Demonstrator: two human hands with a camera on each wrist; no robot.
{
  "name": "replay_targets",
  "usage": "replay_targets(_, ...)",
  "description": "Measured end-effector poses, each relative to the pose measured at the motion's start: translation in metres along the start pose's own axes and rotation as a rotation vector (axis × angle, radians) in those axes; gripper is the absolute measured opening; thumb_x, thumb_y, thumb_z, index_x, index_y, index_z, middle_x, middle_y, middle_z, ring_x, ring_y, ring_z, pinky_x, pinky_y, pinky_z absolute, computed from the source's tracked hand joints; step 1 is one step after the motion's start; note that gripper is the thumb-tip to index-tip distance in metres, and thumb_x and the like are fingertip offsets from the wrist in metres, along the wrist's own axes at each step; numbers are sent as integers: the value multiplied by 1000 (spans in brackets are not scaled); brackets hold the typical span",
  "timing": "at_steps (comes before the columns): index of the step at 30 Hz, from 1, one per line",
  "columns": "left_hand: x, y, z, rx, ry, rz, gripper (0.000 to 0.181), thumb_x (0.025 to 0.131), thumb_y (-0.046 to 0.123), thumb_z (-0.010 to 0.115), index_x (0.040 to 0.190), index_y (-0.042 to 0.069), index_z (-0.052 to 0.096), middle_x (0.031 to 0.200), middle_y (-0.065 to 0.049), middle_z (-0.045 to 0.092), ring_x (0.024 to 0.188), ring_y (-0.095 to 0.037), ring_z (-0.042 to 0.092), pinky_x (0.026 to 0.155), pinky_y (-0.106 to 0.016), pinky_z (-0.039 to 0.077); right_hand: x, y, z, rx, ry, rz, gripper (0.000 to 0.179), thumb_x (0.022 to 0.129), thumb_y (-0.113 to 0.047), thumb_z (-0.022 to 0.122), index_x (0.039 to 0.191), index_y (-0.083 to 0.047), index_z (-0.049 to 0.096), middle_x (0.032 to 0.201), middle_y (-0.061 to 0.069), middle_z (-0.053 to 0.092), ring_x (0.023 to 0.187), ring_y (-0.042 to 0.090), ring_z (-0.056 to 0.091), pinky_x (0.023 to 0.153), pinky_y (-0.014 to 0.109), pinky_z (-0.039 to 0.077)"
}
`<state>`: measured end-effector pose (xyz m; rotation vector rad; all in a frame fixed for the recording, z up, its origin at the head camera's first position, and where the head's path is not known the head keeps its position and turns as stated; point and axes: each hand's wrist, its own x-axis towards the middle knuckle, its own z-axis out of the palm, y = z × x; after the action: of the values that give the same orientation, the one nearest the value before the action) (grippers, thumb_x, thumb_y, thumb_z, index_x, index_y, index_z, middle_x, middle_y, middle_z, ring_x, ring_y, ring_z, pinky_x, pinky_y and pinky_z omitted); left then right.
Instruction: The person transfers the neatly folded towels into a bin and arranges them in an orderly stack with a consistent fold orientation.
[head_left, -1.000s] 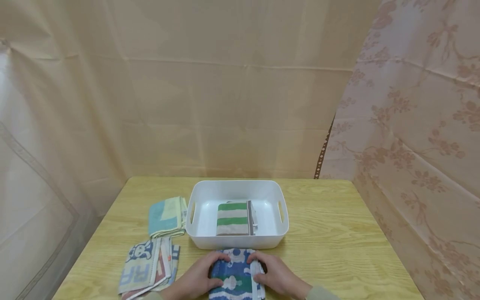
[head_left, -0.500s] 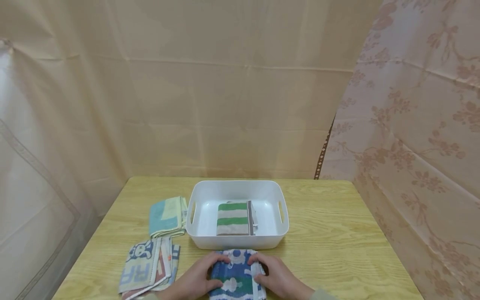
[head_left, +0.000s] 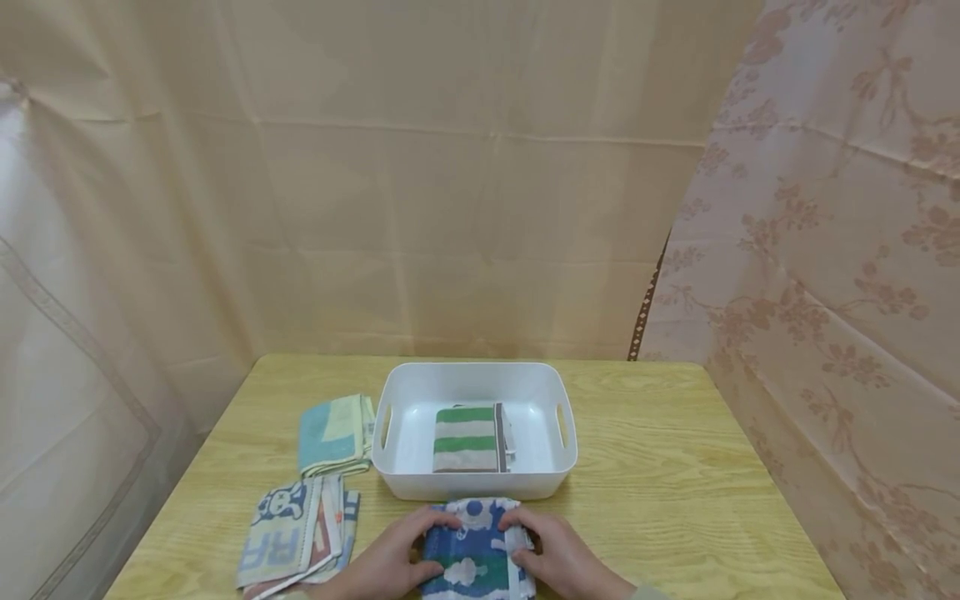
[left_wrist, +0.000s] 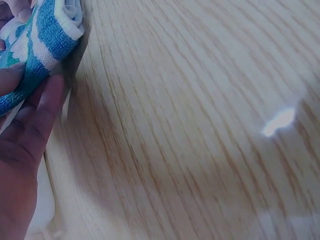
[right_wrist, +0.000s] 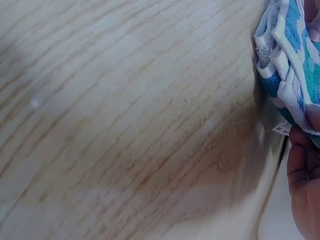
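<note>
Holding the folded blue-and-green towel [head_left: 471, 546] well probably calls for even, light pressure from both sides, so that the layers at its right edge stay lined up. It sits at the near side of the white bin [head_left: 472, 487], over the worktop [head_left: 660, 483]. Left hand [head_left: 397, 552] and right hand [head_left: 558, 557], both partly curled, grip opposite edges, thumbs on top.
</note>
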<state>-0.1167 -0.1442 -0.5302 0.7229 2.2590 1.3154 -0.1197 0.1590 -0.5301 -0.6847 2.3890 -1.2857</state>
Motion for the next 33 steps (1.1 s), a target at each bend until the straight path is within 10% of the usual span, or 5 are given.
replay_targets(33,-4,16,1,-40,41,102,60,95,0,66,142,35,53,142,0,53,113,-10,56,79,-26,59,-10,-4,-14,-57,92,-253,37,96,-3,68,126,-24,63,129,-1,66,114,6,61,93,27,56)
